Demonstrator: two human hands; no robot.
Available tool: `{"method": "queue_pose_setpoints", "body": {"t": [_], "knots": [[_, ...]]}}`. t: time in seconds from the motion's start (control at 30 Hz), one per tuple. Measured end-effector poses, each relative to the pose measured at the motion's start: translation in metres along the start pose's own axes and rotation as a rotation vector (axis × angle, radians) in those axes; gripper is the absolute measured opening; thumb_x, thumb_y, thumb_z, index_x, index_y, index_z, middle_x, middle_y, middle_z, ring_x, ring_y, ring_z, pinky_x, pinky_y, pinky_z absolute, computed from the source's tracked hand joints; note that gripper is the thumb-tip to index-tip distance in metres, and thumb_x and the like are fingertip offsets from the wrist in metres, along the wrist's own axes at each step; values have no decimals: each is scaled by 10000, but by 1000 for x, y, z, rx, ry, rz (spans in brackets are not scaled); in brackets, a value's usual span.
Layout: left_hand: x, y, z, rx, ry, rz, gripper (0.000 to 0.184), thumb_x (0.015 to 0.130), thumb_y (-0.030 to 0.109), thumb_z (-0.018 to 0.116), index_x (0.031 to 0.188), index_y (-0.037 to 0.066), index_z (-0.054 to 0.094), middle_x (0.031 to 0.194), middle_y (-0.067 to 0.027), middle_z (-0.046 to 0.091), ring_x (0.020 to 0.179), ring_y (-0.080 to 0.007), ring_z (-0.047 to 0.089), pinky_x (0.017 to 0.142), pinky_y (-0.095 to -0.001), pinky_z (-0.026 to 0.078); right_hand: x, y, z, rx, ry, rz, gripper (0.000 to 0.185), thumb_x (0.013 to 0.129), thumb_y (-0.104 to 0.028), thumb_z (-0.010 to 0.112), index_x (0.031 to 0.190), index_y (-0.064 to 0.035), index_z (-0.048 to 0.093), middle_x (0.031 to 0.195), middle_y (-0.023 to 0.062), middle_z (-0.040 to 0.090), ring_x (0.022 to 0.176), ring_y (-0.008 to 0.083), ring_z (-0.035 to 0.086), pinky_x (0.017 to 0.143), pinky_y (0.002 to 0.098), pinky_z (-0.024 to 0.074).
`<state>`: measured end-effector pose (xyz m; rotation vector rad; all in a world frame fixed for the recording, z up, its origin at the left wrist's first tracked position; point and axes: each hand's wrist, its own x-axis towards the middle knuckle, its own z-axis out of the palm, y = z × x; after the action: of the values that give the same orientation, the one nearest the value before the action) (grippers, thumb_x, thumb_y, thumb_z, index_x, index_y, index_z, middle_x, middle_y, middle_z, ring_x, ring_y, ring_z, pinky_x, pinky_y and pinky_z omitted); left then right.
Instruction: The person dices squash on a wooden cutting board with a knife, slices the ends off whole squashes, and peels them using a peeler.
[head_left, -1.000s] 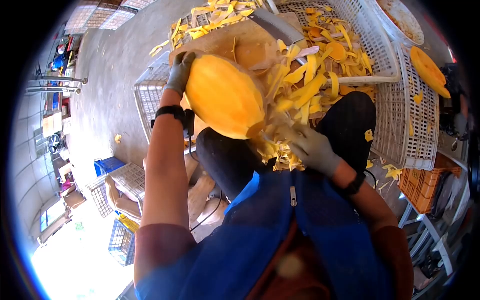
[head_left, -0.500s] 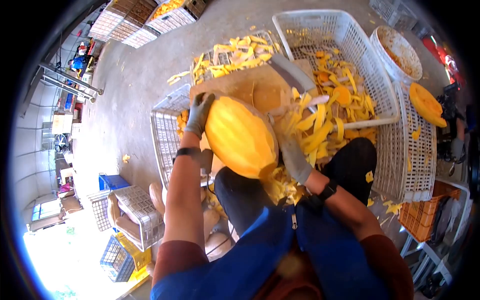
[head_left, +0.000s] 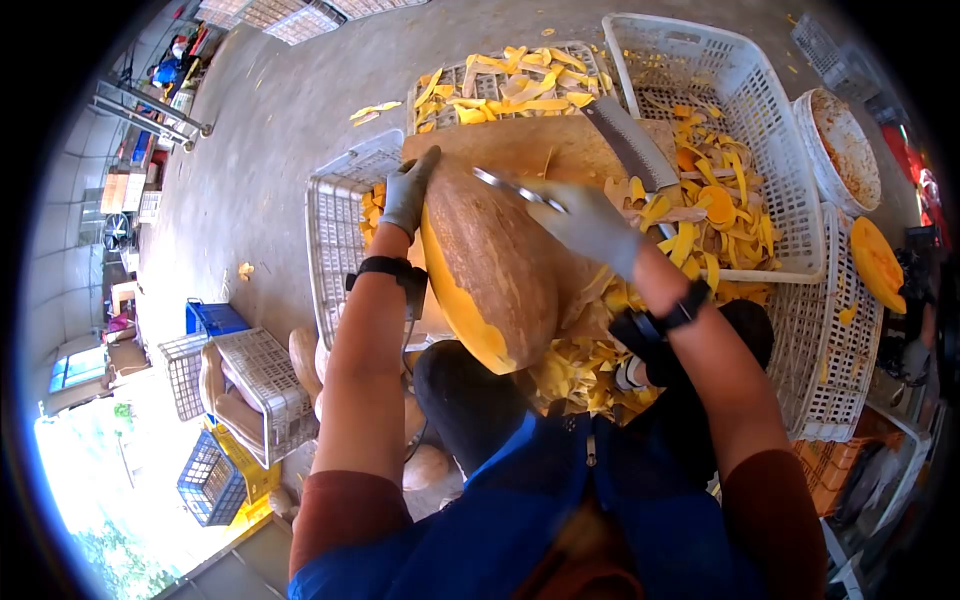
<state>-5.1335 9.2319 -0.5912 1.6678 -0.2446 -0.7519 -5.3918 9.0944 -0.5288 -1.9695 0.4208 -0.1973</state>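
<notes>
A large long pumpkin leans over a wooden board in front of my knees. Tan skin covers most of the side facing up, while a peeled yellow strip runs down its left edge. My left hand, in a grey glove, grips the pumpkin's upper left end. In my gloved right hand is a metal peeler, its head just above the skin near the top. A broad-bladed knife lies on the board's right side. Peel scraps are heaped below the pumpkin.
Yellow peelings fill part of a white crate at right and lie on another crate behind the board. A white bucket stands farther right, near a cut pumpkin piece. Whole pumpkins sit in a crate at left.
The pumpkin has been turned, so unpeeled tan skin now faces up instead of the peeled yellow side. My right hand has risen from its lower right side to near its top, with the peeler.
</notes>
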Motion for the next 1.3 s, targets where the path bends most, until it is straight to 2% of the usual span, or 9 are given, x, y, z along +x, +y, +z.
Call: {"method": "queue_pose_setpoints", "body": {"t": [0.07, 0.17, 0.37, 0.57, 0.7, 0.97, 1.03, 1.17, 1.3], "knots": [[-1, -2, -1, 9, -14, -34, 536, 783, 346, 717, 1071, -87, 587, 957, -119, 643, 777, -177, 618, 696, -267, 506, 45, 1, 10, -182, -73, -19, 338, 857, -256, 543, 1152, -107, 615, 840, 195, 650, 740, 292, 642, 688, 366, 486], [-3, -3, 0, -117, -40, -28, 509, 788, 319, 713, 1070, -87, 592, 963, -123, 643, 781, -185, 622, 693, -271, 509, 68, -6, 21, -223, -227, -76, 347, 857, -273, 539, 1154, -108, 613, 819, 203, 645, 741, 326, 632, 689, 376, 486], [-20, 6, 13, -100, -18, -57, 501, 796, 292, 691, 1083, -104, 584, 975, -127, 645, 780, -188, 624, 700, -276, 511, -19, -18, 16, -287, -37, -134, 376, 867, -265, 540, 1201, -96, 576, 914, 226, 618, 826, 371, 607, 741, 395, 477], [-22, 10, 36, 221, -112, 17, 593, 791, 380, 675, 1123, -99, 563, 977, -171, 650, 810, -218, 632, 747, -279, 505, -51, -9, 17, -229, 39, -76, 375, 868, -239, 542, 1207, -79, 567, 957, 222, 601, 867, 378, 588, 757, 407, 466], [-27, 4, 47, 918, 69, 271, 755, 713, 492, 719, 1222, -26, 509, 1094, -237, 605, 971, -299, 611, 836, -327, 486, -45, -14, 13, -299, -27, -96, 370, 868, -254, 539, 1193, -80, 578, 935, 229, 605, 850, 374, 594, 746, 403, 467], [-22, 19, 46, 618, -151, 9, 696, 686, 419, 754, 1190, -9, 535, 1057, -166, 633, 931, -233, 625, 793, -325, 504, -76, -7, 10, -275, -61, -92, 373, 885, -266, 508, 1201, -69, 531, 963, 212, 578, 808, 424, 581, 722, 456, 475], [-23, 16, 48, 632, -128, 34, 594, 736, 358, 737, 1136, -32, 537, 942, -133, 645, 744, -191, 641, 669, -295, 526, -120, -9, 18, -224, 94, -161, 388, 884, -240, 523, 1243, -92, 509, 1005, 190, 553, 803, 424, 577, 729, 462, 471], [-22, 8, 45, 719, -47, 71, 578, 748, 364, 726, 1129, -32, 549, 931, -136, 650, 749, -192, 644, 680, -291, 522, -232, 10, 20, -275, -108, -152, 427, 857, -191, 582, 1269, -108, 508, 984, 156, 554, 742, 346, 585, 641, 385, 487], [-30, 11, 45, 559, -16, 79, 572, 759, 378, 694, 1132, -36, 567, 960, -157, 657, 831, -223, 638, 751, -306, 498, -210, 0, -15, -11, 69, 67, 353, 854, -129, 584, 1203, -81, 572, 845, 152, 584, 708, 282, 593, 642, 327, 479]]}}
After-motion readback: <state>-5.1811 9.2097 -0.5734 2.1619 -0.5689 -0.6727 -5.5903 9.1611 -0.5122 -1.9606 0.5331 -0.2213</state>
